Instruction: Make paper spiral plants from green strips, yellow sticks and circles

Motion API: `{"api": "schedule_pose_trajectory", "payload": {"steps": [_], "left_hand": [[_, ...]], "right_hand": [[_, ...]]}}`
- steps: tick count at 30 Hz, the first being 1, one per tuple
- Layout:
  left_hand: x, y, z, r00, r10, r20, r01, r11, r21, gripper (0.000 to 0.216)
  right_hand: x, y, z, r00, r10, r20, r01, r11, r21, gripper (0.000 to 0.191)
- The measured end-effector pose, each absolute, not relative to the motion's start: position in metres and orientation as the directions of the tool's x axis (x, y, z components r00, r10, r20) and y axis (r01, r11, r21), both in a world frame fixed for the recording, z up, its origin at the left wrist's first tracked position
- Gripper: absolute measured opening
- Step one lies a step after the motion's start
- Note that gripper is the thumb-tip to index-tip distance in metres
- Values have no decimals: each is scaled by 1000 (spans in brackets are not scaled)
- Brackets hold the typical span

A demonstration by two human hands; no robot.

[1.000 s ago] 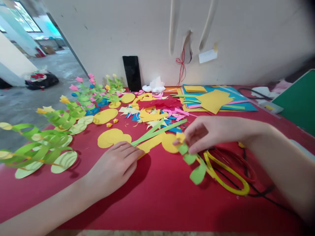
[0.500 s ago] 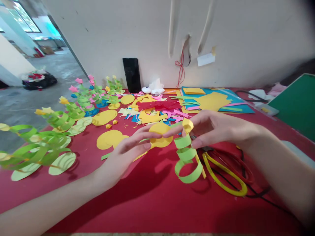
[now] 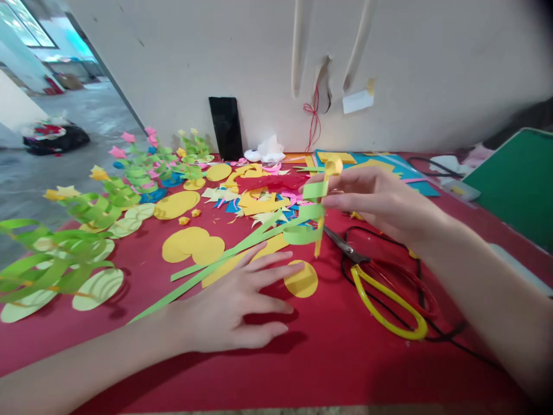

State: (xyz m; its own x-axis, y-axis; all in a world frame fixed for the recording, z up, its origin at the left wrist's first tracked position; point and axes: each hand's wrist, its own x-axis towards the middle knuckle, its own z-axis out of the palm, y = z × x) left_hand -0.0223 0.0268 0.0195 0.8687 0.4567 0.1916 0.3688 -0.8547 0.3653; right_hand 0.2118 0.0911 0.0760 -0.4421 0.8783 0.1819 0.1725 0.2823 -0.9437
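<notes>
My right hand [image 3: 384,193] pinches a paper plant piece above the table: a yellow paper stem [image 3: 320,239] with a small yellow curl on top and a light green paper strip [image 3: 302,233] curling around it. My left hand [image 3: 242,305] is spread palm down, holding nothing, its fingertips close to a small yellow paper circle [image 3: 303,282] on the red table [image 3: 337,369]. Whether a fingertip touches the circle I cannot tell. Long green strips [image 3: 216,264] and a yellow strip [image 3: 220,274] lie beyond that hand. Scissors [image 3: 360,259] with one yellow and one red handle lie below my right hand.
Finished curly paper plants [image 3: 64,253] with star tops line the left side. Yellow circles [image 3: 185,245] and a heap of paper scraps [image 3: 263,202] lie mid-table. A black phone [image 3: 227,129] leans on the wall. A black cord [image 3: 421,276] runs around the scissors.
My left hand has moved off the yellow circle, toward me, and spread out; the circle now lies on the table. My right hand has raised the paper plant piece slightly.
</notes>
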Motion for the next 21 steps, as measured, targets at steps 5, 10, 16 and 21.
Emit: {"api": "schedule_pose_trajectory", "payload": {"steps": [5,10,16,21], "left_hand": [[-21,35,30,504,734,455,448,-673,588,15],[-7,48,36,233,879,417,405,-477,780,13],[4,58,38,218,896,386,358,-441,823,15],[6,62,39,238,868,435,390,-496,776,9]], "right_hand": [[198,85,75,-418,895,159,285,295,-912,8],[190,82,70,-428,873,235,385,412,-826,8],[185,78,66,-494,819,291,438,524,-731,8],[184,74,67,-500,814,295,491,547,-678,7]]}}
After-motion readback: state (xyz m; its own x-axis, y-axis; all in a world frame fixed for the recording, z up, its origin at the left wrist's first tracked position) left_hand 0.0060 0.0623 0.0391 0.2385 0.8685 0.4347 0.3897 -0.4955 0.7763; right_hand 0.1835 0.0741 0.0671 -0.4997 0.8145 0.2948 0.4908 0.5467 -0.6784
